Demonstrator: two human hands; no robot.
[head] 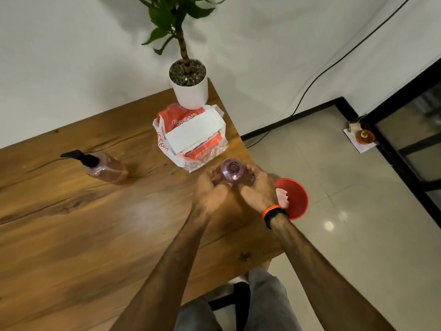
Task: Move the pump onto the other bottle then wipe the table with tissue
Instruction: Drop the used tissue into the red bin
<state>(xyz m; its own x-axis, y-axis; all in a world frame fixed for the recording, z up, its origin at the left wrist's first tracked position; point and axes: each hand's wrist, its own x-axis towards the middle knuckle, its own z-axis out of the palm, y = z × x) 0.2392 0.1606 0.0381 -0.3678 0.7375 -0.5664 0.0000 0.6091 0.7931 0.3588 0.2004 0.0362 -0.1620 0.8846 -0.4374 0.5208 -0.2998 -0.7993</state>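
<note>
An open pink bottle (232,172) without a pump stands near the right edge of the wooden table (71,223). My left hand (210,191) and my right hand (259,187) cup it from either side, fingers wrapped around its body. A second pinkish bottle (108,169) stands to the left, topped by a black pump (81,157). An orange and white tissue pack (192,136) sits just behind the held bottle, with a white tissue sticking out on top.
A white pot with a green plant (189,86) stands at the table's far corner behind the tissues. A red round bin (294,198) sits on the tiled floor by the table's right edge. A black cable (334,65) runs down the wall.
</note>
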